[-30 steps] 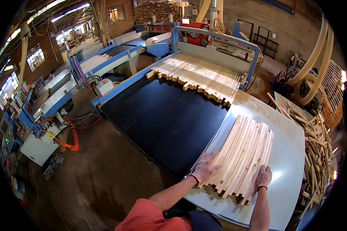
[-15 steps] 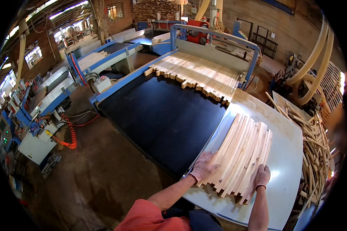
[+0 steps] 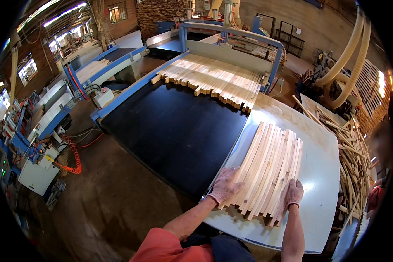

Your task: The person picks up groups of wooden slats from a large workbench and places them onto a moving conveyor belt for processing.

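A row of pale wooden strips (image 3: pixel 266 170) lies side by side on the smooth metal side table (image 3: pixel 321 192), their near ends uneven. My left hand (image 3: pixel 226 185), in a light knitted glove, presses on the row's left edge near its close end, thumb toward the wood. Gloved as well, my right hand (image 3: pixel 294 192) holds the opposite edge. The strips are clamped between both hands; some fingertips are hidden. Farther off, a wide layer of similar strips (image 3: pixel 218 78) rests on the black conveyor belt (image 3: pixel 174 131).
A blue frame (image 3: pixel 277 65) spans the belt's far end. Loose scrap sticks (image 3: pixel 351 161) are heaped right of the table beneath thick beige hoses (image 3: pixel 351 65). Machines with a coiled red hose (image 3: pixel 76 161) stand at left across the brown floor (image 3: pixel 113 205).
The whole view has shifted slightly, so the scene sits a little further left and higher. Both hands remain on the strips, with no clear sliding of the row on the table.
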The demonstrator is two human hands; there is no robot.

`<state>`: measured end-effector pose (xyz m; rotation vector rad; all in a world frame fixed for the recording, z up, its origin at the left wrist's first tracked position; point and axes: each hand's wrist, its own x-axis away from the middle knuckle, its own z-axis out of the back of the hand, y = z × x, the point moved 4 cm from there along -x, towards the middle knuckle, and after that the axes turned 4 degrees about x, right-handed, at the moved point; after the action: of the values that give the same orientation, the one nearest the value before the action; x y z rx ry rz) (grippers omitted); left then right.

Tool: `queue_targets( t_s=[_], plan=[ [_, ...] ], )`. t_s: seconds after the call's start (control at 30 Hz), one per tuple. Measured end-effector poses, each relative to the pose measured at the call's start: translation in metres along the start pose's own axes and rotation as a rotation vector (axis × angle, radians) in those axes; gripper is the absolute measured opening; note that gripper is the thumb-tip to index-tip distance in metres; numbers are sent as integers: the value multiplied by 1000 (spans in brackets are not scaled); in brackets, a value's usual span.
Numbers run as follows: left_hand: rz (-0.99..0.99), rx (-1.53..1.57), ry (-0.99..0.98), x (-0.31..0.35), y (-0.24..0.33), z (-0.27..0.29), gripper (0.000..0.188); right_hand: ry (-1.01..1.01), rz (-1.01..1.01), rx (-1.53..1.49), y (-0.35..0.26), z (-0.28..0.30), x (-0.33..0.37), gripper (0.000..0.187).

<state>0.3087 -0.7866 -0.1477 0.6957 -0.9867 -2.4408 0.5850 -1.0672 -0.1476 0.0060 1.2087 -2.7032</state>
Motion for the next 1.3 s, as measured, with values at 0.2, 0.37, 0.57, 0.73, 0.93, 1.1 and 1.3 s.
queue_targets(
  t_s=[0.2,0.37,0.57,0.73,0.93,1.1,1.3],
  plan=[
    [2,26,-10,-2,0,-3,81,21,-14,82,7,5,-1,54],
    [-60,60,27,-3,10,9,72,2,-18,113,-6,5,2,53],
    [-65,72,8,-6,7,8,77,-26,-56,197,-21,10,6,51],
    [-47,75,-8,-5,11,12,78,-8,-43,176,-27,13,12,50],
    [-69,70,11,-7,4,9,76,1,-42,177,-31,14,13,49],
    [-40,79,-13,-7,10,12,75,-17,-62,202,-33,15,13,51],
    [22,101,-72,-9,22,18,75,-38,-123,158,-26,16,13,53]
  ],
)
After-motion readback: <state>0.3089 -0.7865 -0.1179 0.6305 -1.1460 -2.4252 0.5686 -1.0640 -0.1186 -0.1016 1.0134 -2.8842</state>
